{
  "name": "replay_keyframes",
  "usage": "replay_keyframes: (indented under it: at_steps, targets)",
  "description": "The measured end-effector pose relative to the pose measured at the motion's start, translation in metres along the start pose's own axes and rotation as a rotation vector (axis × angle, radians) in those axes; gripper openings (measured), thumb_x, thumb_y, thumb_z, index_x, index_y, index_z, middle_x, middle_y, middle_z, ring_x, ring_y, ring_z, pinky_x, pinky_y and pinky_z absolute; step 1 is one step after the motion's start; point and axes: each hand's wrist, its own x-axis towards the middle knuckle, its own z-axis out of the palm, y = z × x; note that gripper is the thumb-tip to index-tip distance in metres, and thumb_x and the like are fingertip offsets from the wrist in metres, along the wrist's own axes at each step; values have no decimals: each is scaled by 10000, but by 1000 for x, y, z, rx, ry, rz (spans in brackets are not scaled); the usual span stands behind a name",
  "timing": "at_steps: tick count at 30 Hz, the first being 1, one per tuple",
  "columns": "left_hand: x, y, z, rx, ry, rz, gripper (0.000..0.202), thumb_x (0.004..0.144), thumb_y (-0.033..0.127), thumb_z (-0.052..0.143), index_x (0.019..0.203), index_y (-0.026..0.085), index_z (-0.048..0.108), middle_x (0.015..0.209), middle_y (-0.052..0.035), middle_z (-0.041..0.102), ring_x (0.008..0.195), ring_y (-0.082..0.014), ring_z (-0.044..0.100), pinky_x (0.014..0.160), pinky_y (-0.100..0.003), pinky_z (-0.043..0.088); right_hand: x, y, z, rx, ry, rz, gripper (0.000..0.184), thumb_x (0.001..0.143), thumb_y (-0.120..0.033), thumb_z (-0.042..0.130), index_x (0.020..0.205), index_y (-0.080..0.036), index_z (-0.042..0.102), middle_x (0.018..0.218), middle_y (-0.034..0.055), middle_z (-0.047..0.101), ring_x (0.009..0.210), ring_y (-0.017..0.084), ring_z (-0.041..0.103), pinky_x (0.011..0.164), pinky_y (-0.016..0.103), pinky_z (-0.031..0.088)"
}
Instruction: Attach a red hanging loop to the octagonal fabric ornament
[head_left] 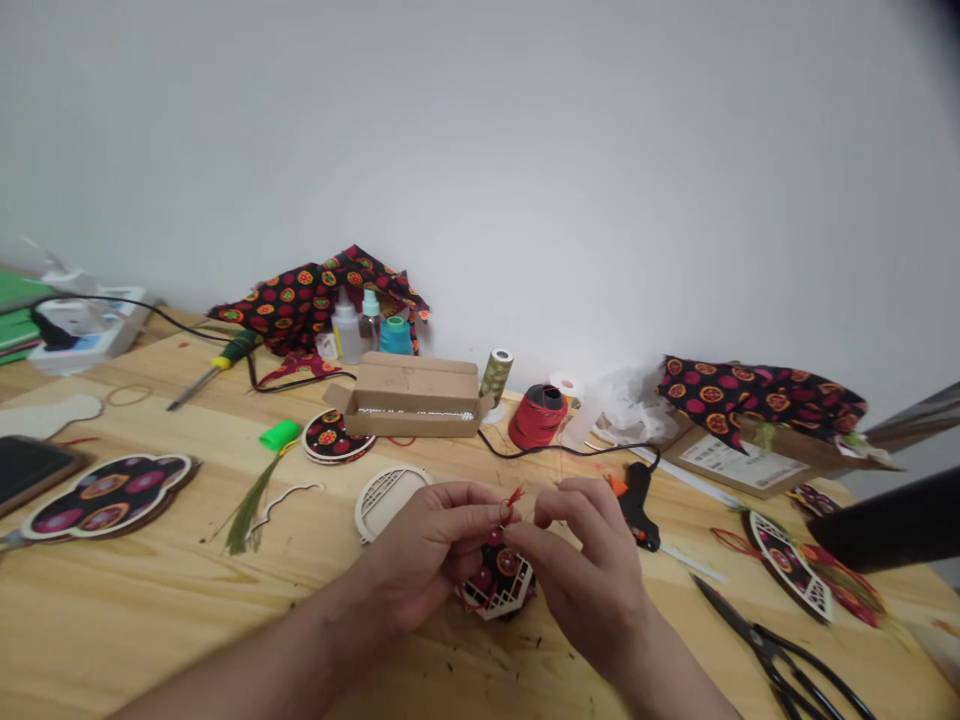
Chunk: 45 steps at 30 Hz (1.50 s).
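Note:
My left hand pinches a red cord between thumb and forefinger, its frayed end sticking up. Just below the fingertips is an ornament of dark patterned fabric in a pale wooden lattice frame. My right hand is closed close to the cord, thumb and forefinger together; whatever they grip is too small to make out. Partly behind my left wrist lies a round wooden frame with cut-out lines.
Black scissors lie at the right, near a black glue gun. Behind my hands stand a cardboard box and a red thread spool. A green tassel and a screwdriver lie to the left.

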Motion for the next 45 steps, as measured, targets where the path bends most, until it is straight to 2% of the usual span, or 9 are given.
replay_keyframes:
  at_steps: [7, 14, 19, 24, 28, 34, 45]
  targets:
    - [2, -1, -2, 42, 4, 20, 125, 689, 230, 721, 636, 124, 681, 443, 69, 405, 386, -23, 233, 399, -205, 119, 5, -7, 2, 221, -20, 260, 147, 791, -37, 568, 788, -181, 595, 752, 22, 540, 743, 156, 461, 650, 299, 385]
    - [2, -2, -1, 81, 61, 37, 149, 663, 251, 737, 671, 110, 689, 448, 52, 468, 378, -22, 253, 388, -198, 127, 6, -10, 0, 309, 7, 399, 125, 798, -68, 570, 771, -189, 586, 742, 9, 548, 739, 149, 488, 649, 286, 390]
    - [2, -2, 0, 122, 101, 58, 153, 658, 261, 741, 686, 118, 693, 468, 36, 535, 376, -24, 309, 383, -181, 173, 6, -10, -1, 339, -49, 454, 118, 798, -94, 570, 743, -198, 578, 723, 1, 546, 727, 150, 490, 633, 285, 385]
    - [1, -2, 2, 157, 154, 71, 143, 635, 264, 755, 656, 140, 686, 549, 6, 630, 439, -69, 487, 418, -180, 315, 5, -7, -1, 373, -125, 514, 121, 793, -111, 574, 713, -201, 566, 719, -4, 537, 733, 152, 499, 644, 289, 390]
    - [-1, 1, 5, 176, 155, 73, 139, 618, 259, 758, 645, 139, 691, 594, -14, 675, 515, -108, 562, 495, -207, 407, 6, -6, -3, 424, -166, 567, 116, 796, -134, 582, 705, -203, 563, 737, -3, 545, 746, 153, 511, 666, 290, 399]
    - [-2, 3, 7, 269, 184, 78, 179, 615, 303, 749, 663, 140, 695, 599, -24, 689, 513, -123, 563, 487, -217, 403, 8, -5, -6, 447, -191, 630, 121, 779, -136, 593, 680, -201, 568, 723, -2, 550, 739, 157, 517, 668, 290, 403]
    - [-3, 6, 11, 332, 193, 123, 163, 608, 295, 739, 632, 138, 701, 566, -18, 673, 492, -118, 535, 485, -219, 396, 7, -3, -3, 409, -189, 642, 123, 769, -121, 592, 667, -191, 584, 711, 3, 571, 734, 164, 534, 665, 304, 419]
